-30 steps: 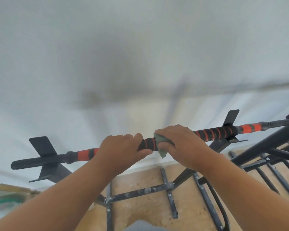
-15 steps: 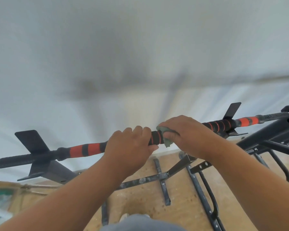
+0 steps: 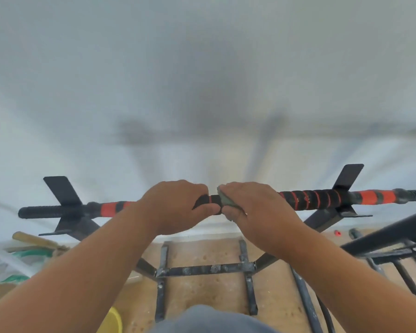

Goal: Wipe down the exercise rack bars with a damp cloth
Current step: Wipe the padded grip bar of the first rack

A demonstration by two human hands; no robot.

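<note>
Nearest the viewer, both forearms reach up and forward to the horizontal bar [image 3: 305, 199] of the exercise rack. The left hand [image 3: 175, 207] grips the bar with fingers curled over the top and thumb beneath, steadying it. The right hand [image 3: 255, 210] holds the green cloth [image 3: 225, 200] wrapped against the bar, fingers curled over it; only a small edge of cloth shows at the thumb side, just beside the left fingertips, with a short black stretch of grip between the two hands. Outward from the right fingers runs black foam with thin orange spirals, then broad orange bands; outward from the left fingers, orange bands and a knurled black end. Below the fingers lie the rack's paint-flecked lower struts [image 3: 202, 269] and a speckled floor; beyond them, a pale wall. Probable risks: the hands are nearly touching, so a further stroke toward the left would jam the cloth against the left fingers and leave the covered section unwiped; a bunched cloth may skip the underside; a damp grip could let either hand slip.
</note>
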